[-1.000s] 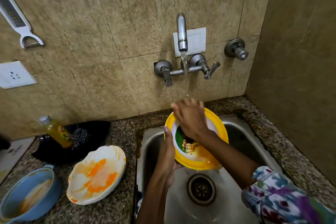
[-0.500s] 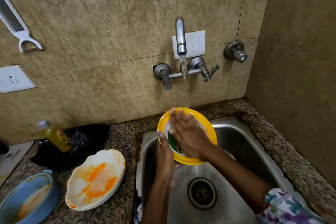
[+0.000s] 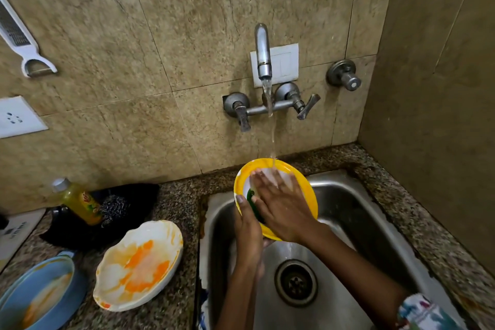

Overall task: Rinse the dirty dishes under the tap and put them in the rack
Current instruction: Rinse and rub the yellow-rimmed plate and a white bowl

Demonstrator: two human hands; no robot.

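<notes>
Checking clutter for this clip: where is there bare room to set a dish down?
Bare counter right of the sink, and a strip between black cloth and sink. Left is crowded: white bowl, blue bowl, bottle.

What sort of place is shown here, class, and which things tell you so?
Most likely a home kitchen: a steel sink set in a granite counter, a wall tap running, and dirty dishes such as the stained white bowl.

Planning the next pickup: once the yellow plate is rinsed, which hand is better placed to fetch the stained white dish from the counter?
Left, probably. The white dish lies on the counter left of the sink, on the left hand side. The right hand lies flat across the yellow plate and would have to cross over.
</notes>
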